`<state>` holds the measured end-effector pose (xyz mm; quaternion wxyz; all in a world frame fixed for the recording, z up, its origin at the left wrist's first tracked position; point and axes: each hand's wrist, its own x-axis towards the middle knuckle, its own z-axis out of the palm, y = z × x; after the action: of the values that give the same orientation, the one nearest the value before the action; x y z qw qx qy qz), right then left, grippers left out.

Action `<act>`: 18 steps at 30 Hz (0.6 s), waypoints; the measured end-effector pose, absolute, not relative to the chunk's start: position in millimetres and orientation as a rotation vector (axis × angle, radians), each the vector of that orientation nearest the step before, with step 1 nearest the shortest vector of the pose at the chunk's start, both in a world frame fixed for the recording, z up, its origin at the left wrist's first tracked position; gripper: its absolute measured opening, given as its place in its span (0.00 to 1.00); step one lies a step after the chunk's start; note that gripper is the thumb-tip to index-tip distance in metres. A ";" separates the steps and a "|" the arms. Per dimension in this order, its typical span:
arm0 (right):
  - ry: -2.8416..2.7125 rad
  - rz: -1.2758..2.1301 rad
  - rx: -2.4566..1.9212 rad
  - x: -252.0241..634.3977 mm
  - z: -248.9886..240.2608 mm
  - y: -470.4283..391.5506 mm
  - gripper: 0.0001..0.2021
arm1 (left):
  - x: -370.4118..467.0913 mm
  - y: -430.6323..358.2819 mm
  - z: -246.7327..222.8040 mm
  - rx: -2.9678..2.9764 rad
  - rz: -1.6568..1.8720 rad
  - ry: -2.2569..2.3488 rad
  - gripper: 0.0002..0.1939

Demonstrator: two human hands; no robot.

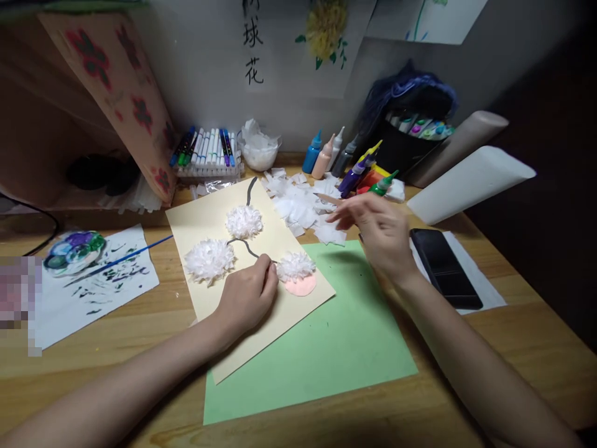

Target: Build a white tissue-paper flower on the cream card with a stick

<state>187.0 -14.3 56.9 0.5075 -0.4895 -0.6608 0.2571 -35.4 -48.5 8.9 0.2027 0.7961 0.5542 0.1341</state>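
Observation:
A cream sheet (261,339) lies at a slant on the desk, bearing three fluffy white paper flowers and dark painted stem lines. My left hand (247,292) rests on it, fingers curled and closed beside the right-hand flower (297,266); what they pinch, if anything, is hidden. A pink round patch (301,285) shows under that flower's lower edge. My right hand (377,230) is raised right of the sheet, fingers bent together around a tan pencil-like stick (330,198) with a dark pointed tip. Loose white tissue paper pieces (296,202) lie just beyond it.
Under the cream sheet is a green sheet (349,348). To the left lie a paint palette (74,252) and a blue-handled brush (140,251). Markers (209,148), a tissue-filled bowl (260,152) and paint bottles (321,158) stand behind. A black case (445,267) lies right.

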 end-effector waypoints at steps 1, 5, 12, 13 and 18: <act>-1.704 0.529 -1.219 189.5 49.0 -10.3 0.11 | -35.5 -48.0 8.9 2.218 0.378 1.551 0.12; -2.100 0.311 -1.195 190.0 10.2 3.8 0.04 | -35.2 -45.8 9.3 2.222 0.392 1.580 0.13; -2.205 0.171 -1.079 187.7 -0.7 9.0 0.08 | -35.1 -44.5 9.9 2.270 0.377 1.586 0.13; -2.176 0.158 -1.092 189.3 3.2 5.9 0.07 | -35.2 -44.5 9.9 2.274 0.377 1.587 0.13; -2.020 0.177 -1.178 198.8 12.9 -10.1 0.04 | -34.9 -44.7 9.8 2.283 0.372 1.577 0.13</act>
<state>198.8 -10.1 12.9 0.3877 -0.4631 -0.7939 0.0697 -34.9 -44.7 9.8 0.1702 0.8035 0.5553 0.1308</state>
